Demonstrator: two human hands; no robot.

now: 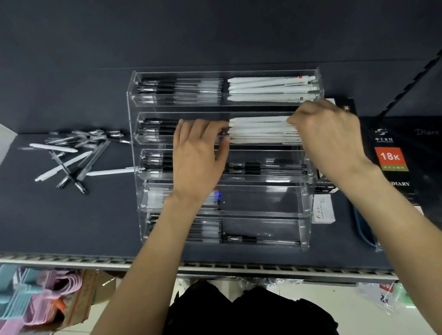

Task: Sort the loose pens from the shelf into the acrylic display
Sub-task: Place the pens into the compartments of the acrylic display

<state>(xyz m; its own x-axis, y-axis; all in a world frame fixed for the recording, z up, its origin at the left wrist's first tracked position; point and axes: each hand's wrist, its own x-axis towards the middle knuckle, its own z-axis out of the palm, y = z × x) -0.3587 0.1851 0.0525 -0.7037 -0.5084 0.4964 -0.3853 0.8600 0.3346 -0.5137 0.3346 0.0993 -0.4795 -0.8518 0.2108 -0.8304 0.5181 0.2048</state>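
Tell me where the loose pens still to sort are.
In the head view, the loose pens lie piled on the dark shelf, just left of the acrylic display.

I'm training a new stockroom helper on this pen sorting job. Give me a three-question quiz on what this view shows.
1. True or false: the loose pens lie on the shelf to the left of the acrylic display.
2. Both the left hand and the right hand are at a row of pens of which colour? A) white B) red C) green
3. Fill in: the orange label on the diary reads ___.

Key: 1 true; 2 A; 3 18K.
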